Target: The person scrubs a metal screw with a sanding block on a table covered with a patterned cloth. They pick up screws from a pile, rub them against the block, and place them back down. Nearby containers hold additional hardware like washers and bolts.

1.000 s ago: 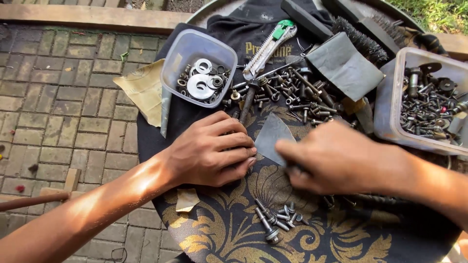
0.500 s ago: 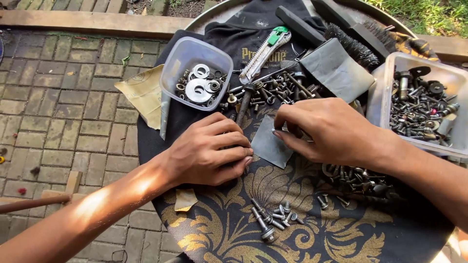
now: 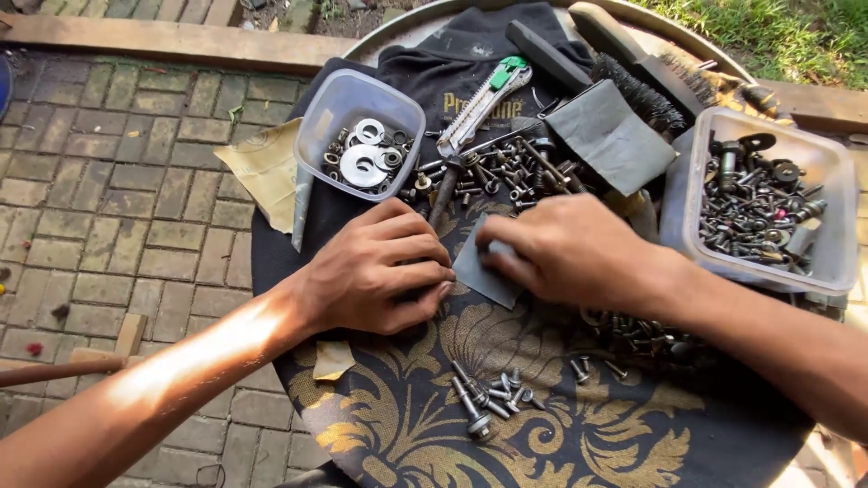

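The grey sandpaper piece (image 3: pixel 479 271) lies mid-worktop (image 3: pixel 542 434) between both hands. It could slip and scatter the loose bolts (image 3: pixel 493 398) towards the near edge if rubbed hard. The right hand (image 3: pixel 565 248) presses it with fingers closed; the left hand (image 3: pixel 380 271) curls loosely beside it, its grip's contents hidden.

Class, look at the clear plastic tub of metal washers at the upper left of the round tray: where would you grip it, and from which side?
Grip the clear plastic tub of metal washers by its raised rim, probably at the left wall, coming from the left. That side faces open paving, whereas loose bolts and the green-ended utility knife crowd its right.
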